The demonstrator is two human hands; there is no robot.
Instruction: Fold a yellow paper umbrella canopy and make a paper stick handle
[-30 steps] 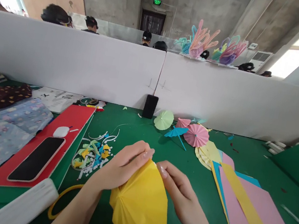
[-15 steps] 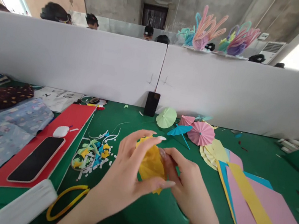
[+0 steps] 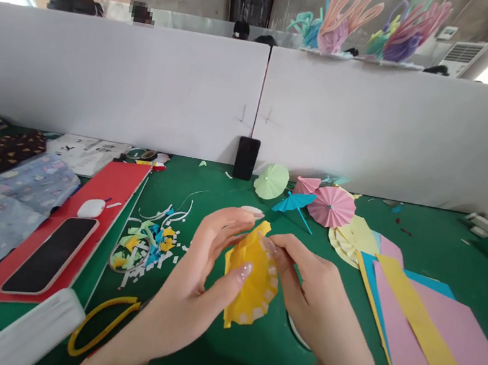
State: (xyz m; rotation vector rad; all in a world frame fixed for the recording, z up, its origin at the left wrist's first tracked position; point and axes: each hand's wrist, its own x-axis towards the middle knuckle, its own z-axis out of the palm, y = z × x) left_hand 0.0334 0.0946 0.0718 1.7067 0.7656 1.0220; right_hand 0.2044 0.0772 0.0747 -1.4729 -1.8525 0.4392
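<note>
A piece of yellow folded paper (image 3: pixel 249 284), with small white squares along its curved rim, is held up between both hands above the green table. My left hand (image 3: pixel 209 271) is closed on it, the thumb pressing its near face and the fingers behind. At its upper right edge my right hand (image 3: pixel 303 275) pinches the paper between thumb and fingertips. Beyond the hands lie small paper umbrellas: a green one (image 3: pixel 271 181), a blue one (image 3: pixel 294 202) and a pink one (image 3: pixel 332 207). Partly under my right wrist shows a round, pale-rimmed item that I cannot make out.
Pink paper sheets (image 3: pixel 436 323) with a yellow strip (image 3: pixel 426 328) lie at right, by pale yellow discs (image 3: pixel 349 242). At left are paper scraps (image 3: pixel 150 245), yellow-handled scissors (image 3: pixel 79 329), a phone (image 3: pixel 50 255) on a red board (image 3: pixel 115 185), and a white oblong object (image 3: pixel 34 328). A white partition (image 3: pixel 111 77) stands behind.
The yellow paper has turned, so its white-marked rim now shows. My left thumb has moved onto its face, and my left fingers have gone behind it. The view has tilted down slightly.
</note>
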